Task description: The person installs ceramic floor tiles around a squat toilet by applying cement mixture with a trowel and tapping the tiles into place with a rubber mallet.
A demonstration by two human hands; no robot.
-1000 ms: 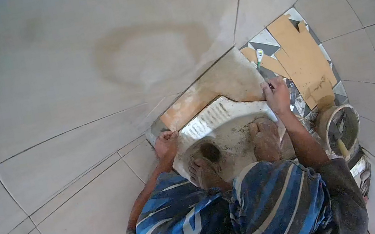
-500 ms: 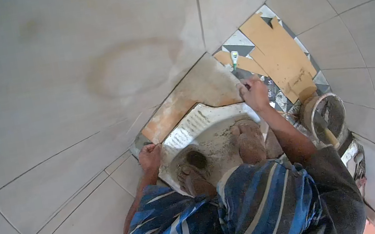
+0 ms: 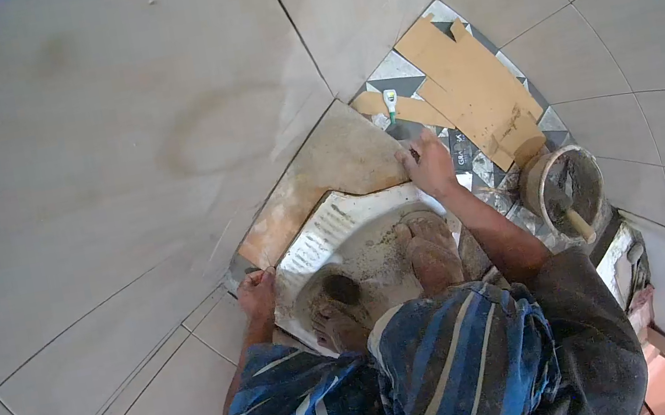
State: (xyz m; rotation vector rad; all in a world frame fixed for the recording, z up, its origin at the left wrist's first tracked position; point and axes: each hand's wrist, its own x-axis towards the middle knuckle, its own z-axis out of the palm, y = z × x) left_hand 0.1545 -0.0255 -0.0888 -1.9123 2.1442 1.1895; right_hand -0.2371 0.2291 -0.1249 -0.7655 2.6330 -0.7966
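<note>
A tan, stained tile piece [image 3: 323,156] lies between the wall and the white squat pan [image 3: 316,241]. At its lower left corner is my left hand [image 3: 258,292], with fingers pinched close to the edge; whether they grip the piece is too small to tell. My right hand [image 3: 430,165] is at the right corner of the same piece, fingers curled, and what they hold, if anything, is hidden. Both bare feet [image 3: 429,248] rest in the dirty pan, beside its dark drain hole.
Cardboard [image 3: 471,85] covers part of the patterned floor ahead on the right, with a white and green bottle [image 3: 391,102] near it. A mortar bucket [image 3: 538,193] holding a wooden-handled tool [image 3: 578,225] stands at right. Tiled walls [image 3: 111,113] enclose the space.
The view has shifted, so the pan, tile piece and bucket appear slightly more to the left. Both hands stay at the two corners of the piece.
</note>
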